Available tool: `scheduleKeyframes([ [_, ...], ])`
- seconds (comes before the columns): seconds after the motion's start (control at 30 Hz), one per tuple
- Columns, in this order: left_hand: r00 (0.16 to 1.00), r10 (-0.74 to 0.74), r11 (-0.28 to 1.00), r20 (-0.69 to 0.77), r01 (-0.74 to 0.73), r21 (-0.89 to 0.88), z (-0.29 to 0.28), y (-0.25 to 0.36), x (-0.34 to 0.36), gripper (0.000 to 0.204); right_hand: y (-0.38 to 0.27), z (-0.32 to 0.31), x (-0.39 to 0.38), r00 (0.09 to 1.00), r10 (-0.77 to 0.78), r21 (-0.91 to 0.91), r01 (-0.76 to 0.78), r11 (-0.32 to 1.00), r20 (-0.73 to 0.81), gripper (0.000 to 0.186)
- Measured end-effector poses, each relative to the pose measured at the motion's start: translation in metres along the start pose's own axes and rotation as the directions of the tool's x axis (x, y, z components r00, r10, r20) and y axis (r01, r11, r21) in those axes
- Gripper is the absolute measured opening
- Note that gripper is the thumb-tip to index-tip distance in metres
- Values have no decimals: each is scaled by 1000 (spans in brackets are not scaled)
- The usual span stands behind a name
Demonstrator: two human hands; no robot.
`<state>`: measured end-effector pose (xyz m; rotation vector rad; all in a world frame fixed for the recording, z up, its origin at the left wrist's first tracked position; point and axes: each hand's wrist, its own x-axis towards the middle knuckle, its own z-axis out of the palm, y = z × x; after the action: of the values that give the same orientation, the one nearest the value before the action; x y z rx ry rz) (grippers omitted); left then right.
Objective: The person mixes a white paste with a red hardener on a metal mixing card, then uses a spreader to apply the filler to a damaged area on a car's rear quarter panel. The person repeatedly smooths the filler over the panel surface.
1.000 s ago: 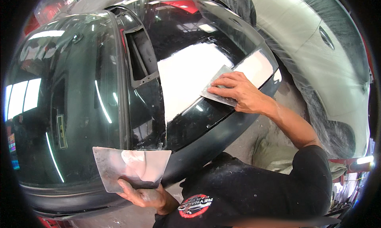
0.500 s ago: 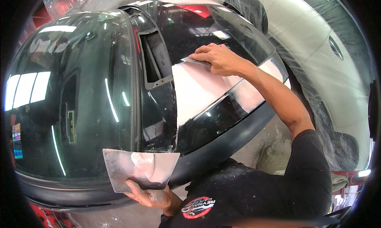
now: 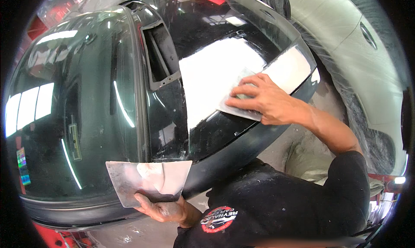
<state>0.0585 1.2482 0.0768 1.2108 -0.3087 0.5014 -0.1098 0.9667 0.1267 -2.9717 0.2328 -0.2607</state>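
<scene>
The flat spreader blade [image 3: 238,102] lies pressed on the white filler patch [image 3: 212,81] of a glossy black car panel [image 3: 233,36], its long edge slanting from upper left down to lower right. The right hand [image 3: 263,102] rests on it with fingers spread flat. Bare black panel stays open above and left. The left hand [image 3: 162,209] grips the lower edge of a wide metal mixing board [image 3: 149,181], near the panel's bottom rim. A plastic-masked car [image 3: 346,45] stands at right.
</scene>
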Motion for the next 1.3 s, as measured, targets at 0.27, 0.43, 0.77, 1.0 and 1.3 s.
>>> scheduleKeyframes([
  [0.27, 995, 97, 990, 20, -99, 99, 20, 9, 4, 48, 41, -35, -18, 965, 66, -118, -99, 988, -254, 63],
  [0.43, 974, -179, 968, -139, 149, -201, 27, 15, 6, 46, 103, -32, 34, 909, 109, -116, -169, 979, -403, 58],
  [0.77, 964, -163, 985, -211, 146, -94, 26, 18, 1, 51, 92, -22, 86, 987, 115, -98, -126, 987, -112, 57],
  [1.0, 996, 7, 988, -86, 7, 157, 18, 16, -2, 53, 69, -11, 111, 987, 102, -2, -103, 995, -124, 51],
  [1.3, 877, 402, 742, 263, -481, 467, -3, 1, 7, 53, 27, 7, 133, 989, 95, -67, -103, 993, -113, 54],
])
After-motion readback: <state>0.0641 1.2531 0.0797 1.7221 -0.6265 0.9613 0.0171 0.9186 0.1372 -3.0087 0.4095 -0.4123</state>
